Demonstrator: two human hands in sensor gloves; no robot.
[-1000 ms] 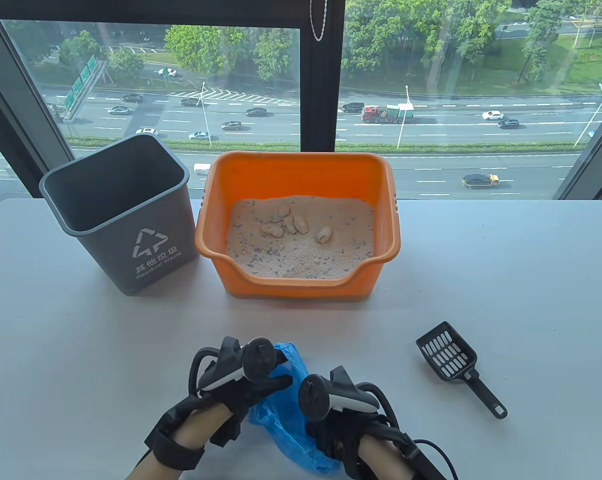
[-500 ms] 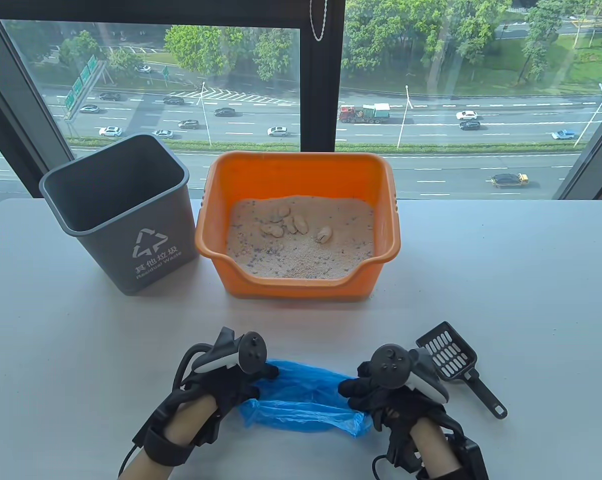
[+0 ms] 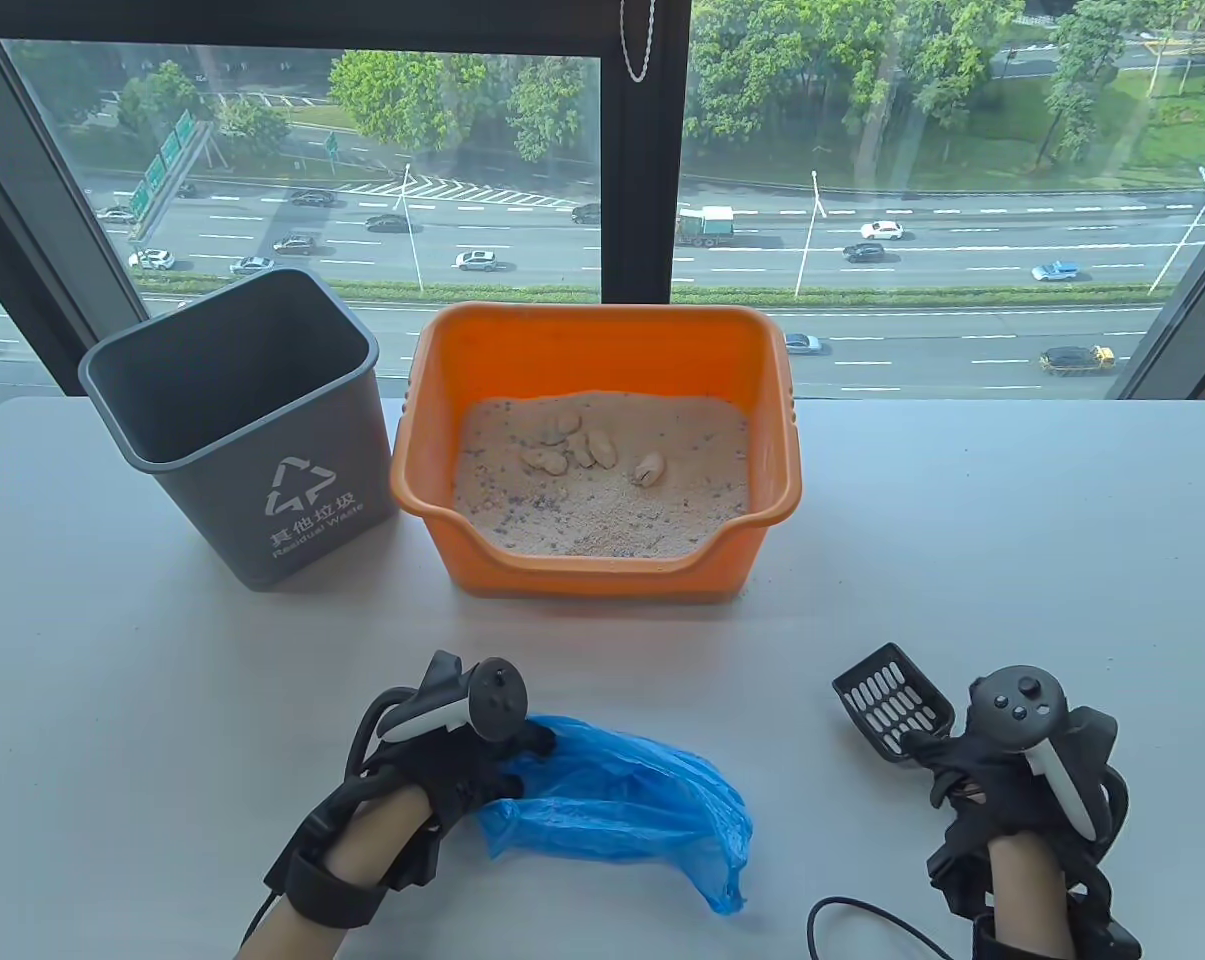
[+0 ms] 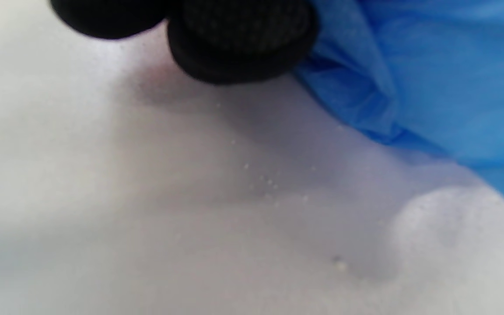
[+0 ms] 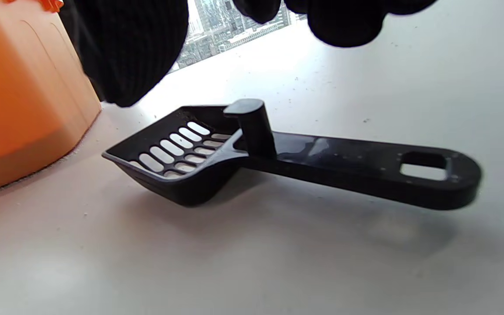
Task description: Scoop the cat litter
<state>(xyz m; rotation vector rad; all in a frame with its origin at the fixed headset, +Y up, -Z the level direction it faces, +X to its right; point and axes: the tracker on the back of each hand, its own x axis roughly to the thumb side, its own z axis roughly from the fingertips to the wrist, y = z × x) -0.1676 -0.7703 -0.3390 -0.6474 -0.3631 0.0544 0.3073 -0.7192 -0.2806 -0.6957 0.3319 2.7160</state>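
Observation:
A black slotted litter scoop [image 3: 897,708] lies flat on the white table at the right; the right wrist view shows it whole [image 5: 252,153]. My right hand [image 3: 940,768] hovers over its handle with the fingers [image 5: 129,57] spread above it, not touching. My left hand [image 3: 522,752] pinches the edge of a crumpled blue plastic bag [image 3: 622,800], which lies on the table in front of me; its fingers [image 4: 239,39] sit beside the bag [image 4: 431,87] in the left wrist view. The orange litter box [image 3: 602,322] holds sandy litter [image 3: 602,510] with several pale clumps [image 3: 582,445].
A grey waste bin [image 3: 262,470] stands open to the left of the litter box. The box's orange wall [image 5: 15,100] is just left of the scoop. A black cable [image 3: 862,915] loops on the table by my right wrist. A window runs behind the table.
My right hand has let go of the blue bag and moved right to above the scoop's handle. The bag, stretched between both hands before, has sagged and hangs from my left hand alone.

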